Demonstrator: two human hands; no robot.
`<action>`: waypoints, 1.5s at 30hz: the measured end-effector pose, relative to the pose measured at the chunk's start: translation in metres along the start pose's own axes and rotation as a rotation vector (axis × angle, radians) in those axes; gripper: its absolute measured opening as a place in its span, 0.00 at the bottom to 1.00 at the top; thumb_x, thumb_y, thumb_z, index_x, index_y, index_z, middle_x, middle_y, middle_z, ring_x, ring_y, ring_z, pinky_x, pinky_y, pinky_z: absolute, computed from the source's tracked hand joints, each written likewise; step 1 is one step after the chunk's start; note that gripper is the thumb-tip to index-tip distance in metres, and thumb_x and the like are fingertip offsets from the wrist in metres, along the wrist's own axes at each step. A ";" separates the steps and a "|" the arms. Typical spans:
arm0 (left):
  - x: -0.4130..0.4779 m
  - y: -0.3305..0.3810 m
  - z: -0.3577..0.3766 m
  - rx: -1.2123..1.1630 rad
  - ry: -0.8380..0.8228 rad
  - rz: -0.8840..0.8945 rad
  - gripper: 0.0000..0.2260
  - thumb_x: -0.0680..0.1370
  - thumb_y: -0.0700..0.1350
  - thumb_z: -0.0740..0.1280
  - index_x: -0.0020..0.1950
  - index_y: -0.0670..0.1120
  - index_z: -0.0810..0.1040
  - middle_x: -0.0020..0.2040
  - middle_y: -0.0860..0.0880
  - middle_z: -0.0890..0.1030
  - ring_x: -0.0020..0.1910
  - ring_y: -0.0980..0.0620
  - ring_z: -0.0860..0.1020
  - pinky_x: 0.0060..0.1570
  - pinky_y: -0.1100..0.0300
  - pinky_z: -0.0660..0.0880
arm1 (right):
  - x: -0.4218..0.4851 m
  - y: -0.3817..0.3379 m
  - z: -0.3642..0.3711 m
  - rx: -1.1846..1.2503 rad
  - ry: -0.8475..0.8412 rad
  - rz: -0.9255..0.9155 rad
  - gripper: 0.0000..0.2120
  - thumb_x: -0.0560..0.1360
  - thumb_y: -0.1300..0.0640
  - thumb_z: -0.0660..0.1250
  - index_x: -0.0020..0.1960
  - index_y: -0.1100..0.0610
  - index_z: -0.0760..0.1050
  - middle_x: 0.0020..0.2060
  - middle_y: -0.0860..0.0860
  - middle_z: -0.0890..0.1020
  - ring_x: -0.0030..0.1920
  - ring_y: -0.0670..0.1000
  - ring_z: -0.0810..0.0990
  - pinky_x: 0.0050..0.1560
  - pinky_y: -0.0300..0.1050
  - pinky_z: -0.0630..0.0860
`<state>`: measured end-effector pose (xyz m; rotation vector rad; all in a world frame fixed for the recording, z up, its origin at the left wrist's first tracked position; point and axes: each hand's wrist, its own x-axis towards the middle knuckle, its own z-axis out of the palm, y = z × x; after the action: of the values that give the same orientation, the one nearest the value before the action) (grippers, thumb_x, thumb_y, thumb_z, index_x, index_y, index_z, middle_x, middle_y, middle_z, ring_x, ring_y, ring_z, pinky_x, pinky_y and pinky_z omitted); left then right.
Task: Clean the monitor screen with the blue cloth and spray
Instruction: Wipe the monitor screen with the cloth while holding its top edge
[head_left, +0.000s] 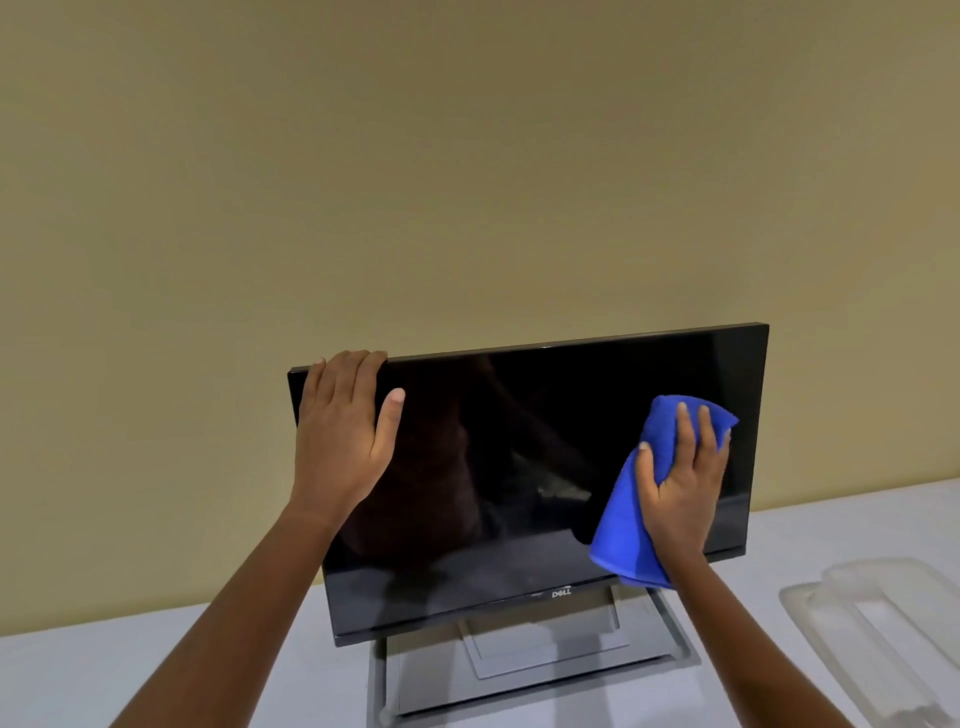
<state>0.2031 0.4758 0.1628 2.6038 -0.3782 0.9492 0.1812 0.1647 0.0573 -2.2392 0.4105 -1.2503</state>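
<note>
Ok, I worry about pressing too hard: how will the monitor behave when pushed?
The monitor likely tips back, a wide thin panel on a low stand; the left hand gripping its top edge probably steadies it. Its glossy face looks slippery, so the blue cloth under the right hand should glide.

Fingers (358, 371) of the left hand (340, 441) vanish behind the top of the monitor (519, 457). Below the monitor, its stand (530, 670) runs off the frame; right of it, a clear tray (883, 618) does too.
</note>
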 end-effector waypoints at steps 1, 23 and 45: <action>0.000 0.000 0.001 -0.003 0.004 -0.002 0.25 0.78 0.53 0.47 0.64 0.39 0.71 0.61 0.40 0.76 0.65 0.40 0.71 0.71 0.47 0.58 | -0.004 -0.007 0.003 0.038 0.029 0.092 0.29 0.75 0.47 0.56 0.72 0.59 0.61 0.72 0.59 0.63 0.73 0.64 0.56 0.71 0.61 0.60; -0.003 -0.005 -0.003 -0.006 0.018 0.062 0.27 0.77 0.54 0.45 0.65 0.38 0.70 0.63 0.39 0.75 0.66 0.40 0.69 0.70 0.48 0.57 | -0.134 -0.072 0.051 -0.405 -0.298 -1.030 0.32 0.68 0.45 0.66 0.70 0.44 0.63 0.68 0.44 0.72 0.68 0.53 0.66 0.65 0.58 0.68; -0.004 -0.002 -0.002 -0.023 0.021 0.053 0.29 0.77 0.55 0.44 0.66 0.38 0.69 0.64 0.39 0.74 0.67 0.41 0.68 0.71 0.47 0.56 | -0.121 -0.124 0.048 -0.066 -0.071 0.099 0.25 0.77 0.49 0.56 0.71 0.58 0.66 0.70 0.60 0.67 0.69 0.67 0.64 0.62 0.64 0.68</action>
<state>0.1997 0.4791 0.1608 2.5730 -0.4520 0.9827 0.1589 0.3409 0.0263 -2.2807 0.5360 -1.1186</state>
